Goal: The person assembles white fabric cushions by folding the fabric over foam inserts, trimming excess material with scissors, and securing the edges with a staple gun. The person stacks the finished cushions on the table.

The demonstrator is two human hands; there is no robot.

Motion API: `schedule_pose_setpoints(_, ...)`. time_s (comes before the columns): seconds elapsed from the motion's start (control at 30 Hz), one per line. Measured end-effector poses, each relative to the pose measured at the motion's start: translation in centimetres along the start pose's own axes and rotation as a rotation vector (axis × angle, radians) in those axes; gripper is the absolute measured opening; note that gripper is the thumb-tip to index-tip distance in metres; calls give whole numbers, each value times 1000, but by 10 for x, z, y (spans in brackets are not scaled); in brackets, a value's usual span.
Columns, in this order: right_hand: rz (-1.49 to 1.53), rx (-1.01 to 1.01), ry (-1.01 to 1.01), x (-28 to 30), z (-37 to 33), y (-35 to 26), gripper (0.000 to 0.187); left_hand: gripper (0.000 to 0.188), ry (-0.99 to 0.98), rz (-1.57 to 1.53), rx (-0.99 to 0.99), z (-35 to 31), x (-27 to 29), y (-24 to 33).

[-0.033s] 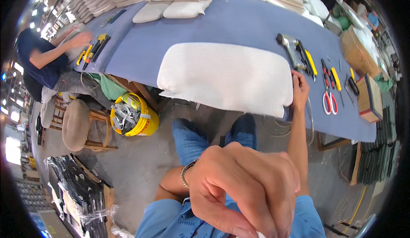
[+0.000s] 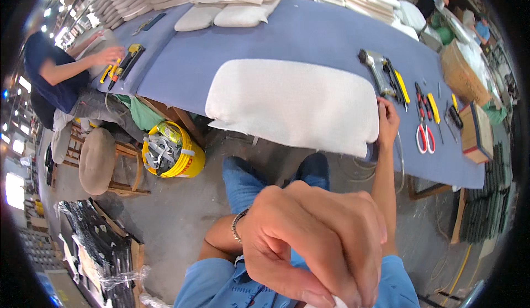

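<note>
A white fabric-covered cushion (image 2: 292,101) lies along the near edge of the blue-covered table (image 2: 309,37), its near side loose and jagged. At its right end, my right hand (image 2: 388,121) has its fingers curled closed on the edge. Close in front of the view is my left hand (image 2: 314,241), with a beaded bracelet on the wrist. Its thumb and fingers are pinched on a small white thing (image 2: 338,302) at the bottom of the picture, mostly cut off. What that thing is cannot be made out.
Right of the cushion lie a staple gun (image 2: 381,76), red-handled scissors (image 2: 425,138), screwdrivers and a box (image 2: 476,132). Padded pieces (image 2: 237,15) are stacked at the back. A yellow bucket (image 2: 190,161) and a stool (image 2: 97,161) stand left, near a co-worker (image 2: 52,76).
The view has shifted very slightly. Both my hands and the cushion keep their places; the co-worker's hand at the left has moved a little.
</note>
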State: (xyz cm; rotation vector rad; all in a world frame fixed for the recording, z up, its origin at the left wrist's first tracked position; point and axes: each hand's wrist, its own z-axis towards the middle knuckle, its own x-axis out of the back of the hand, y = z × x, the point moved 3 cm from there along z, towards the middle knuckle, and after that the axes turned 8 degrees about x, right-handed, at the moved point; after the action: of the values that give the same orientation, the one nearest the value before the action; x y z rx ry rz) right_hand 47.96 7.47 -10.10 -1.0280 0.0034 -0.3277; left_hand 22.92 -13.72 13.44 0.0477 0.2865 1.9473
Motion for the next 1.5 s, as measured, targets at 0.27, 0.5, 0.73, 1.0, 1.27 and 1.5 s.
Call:
schedule_pose_setpoints(0.27, -77, -17, 2, 10, -2, -12, 24, 24, 278, 1148, 579, -22, 74, 96)
schedule_pose_setpoints(0.5, -208, -176, 132, 6, -19, -27, 24, 40, 765, 1809, 1137, -165, 247, 144)
schedule_pose_setpoints(0.73, -150, -382, 275, 32, -52, 10, 30, 38, 1298, 1480, 1233, -187, 245, 144)
schedule_pose_setpoints(1.0, 47, -658, -120, 65, -41, 58, 41, 25, 1518, 1455, 1278, -211, 269, 148)
schedule_pose_setpoints(1.27, 41, -1156, -11, -19, -14, -68, 72, 46, 1509, 1419, 1594, -196, 267, 154)
schedule_pose_setpoints(1.5, 103, -753, -60, -129, 112, -131, 61, 42, 1429, 1509, 1279, -112, 380, 232)
